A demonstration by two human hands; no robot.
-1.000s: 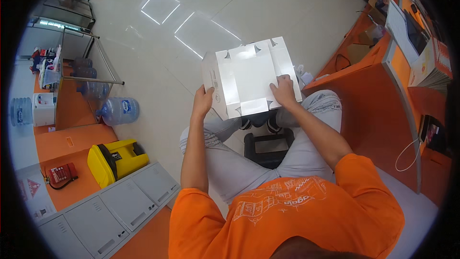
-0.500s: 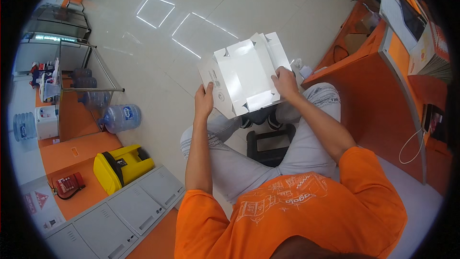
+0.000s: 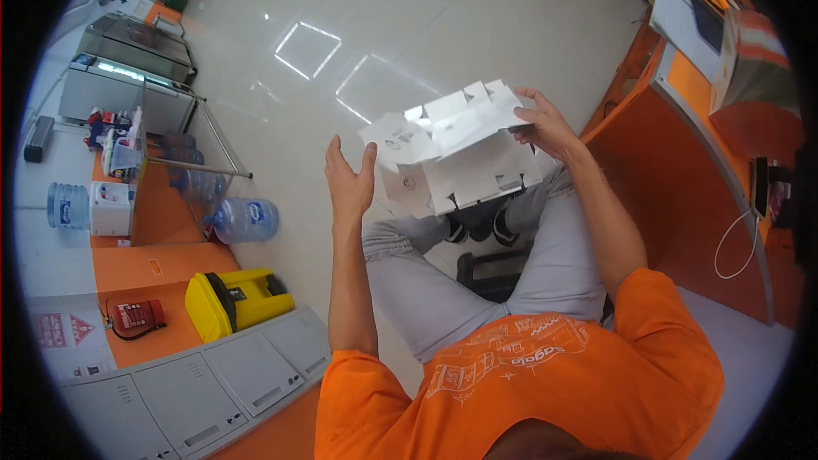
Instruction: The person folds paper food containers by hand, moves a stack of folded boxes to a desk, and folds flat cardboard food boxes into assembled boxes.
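Observation:
A white cardboard box [image 3: 486, 168], partly unfolded with several flaps and slots, is held above my knees. Its far panel tilts up along a crease, while the near panel slopes toward my lap. My right hand [image 3: 546, 126] pinches the far right corner, thumb and fingers closed on the card. Just off the left side of the box, my left hand [image 3: 351, 177] is open, thumb apart from the fingers, holding nothing. Small dark printing shows on the left flaps.
An orange desk [image 3: 665, 179] with papers and a loose white cable curves along my right. To my left are a large water bottle [image 3: 245, 221], a yellow bin [image 3: 237, 301], a fire extinguisher [image 3: 138, 317] and grey lockers [image 3: 217, 375]. A black stool base [image 3: 486, 273] stands between my legs.
My left hand has let go of the box's left flap and opened. My right hand has moved right and up to the far corner, and the box's far panel has folded upward.

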